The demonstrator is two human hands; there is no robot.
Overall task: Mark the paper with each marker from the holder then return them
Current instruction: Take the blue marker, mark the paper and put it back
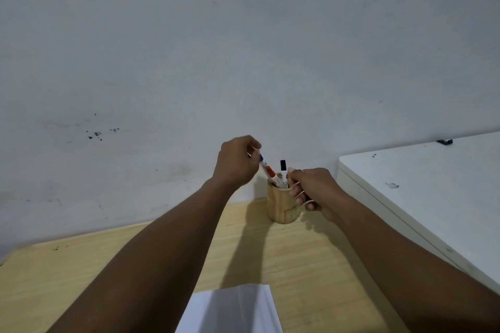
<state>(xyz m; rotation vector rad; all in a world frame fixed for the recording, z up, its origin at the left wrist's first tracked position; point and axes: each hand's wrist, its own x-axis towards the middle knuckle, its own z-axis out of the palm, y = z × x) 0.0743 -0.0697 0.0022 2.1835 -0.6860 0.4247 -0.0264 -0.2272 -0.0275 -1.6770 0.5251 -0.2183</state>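
A wooden marker holder (pixel 281 207) stands at the back of the wooden table, close to the wall. My left hand (pixel 236 162) is shut on a tilted blue-capped marker (pixel 266 169) whose lower end is inside the holder. A black-capped marker (pixel 283 171) stands upright in the holder. My right hand (pixel 311 188) grips the holder's right side and rim. White paper (pixel 235 311) lies at the table's near edge between my forearms.
The light wooden table (pixel 81 273) runs left and toward me. A white table (pixel 433 192) adjoins it on the right, with a small dark object (pixel 444 141) at its back. A pale wall (pixel 243 48) rises just behind the holder.
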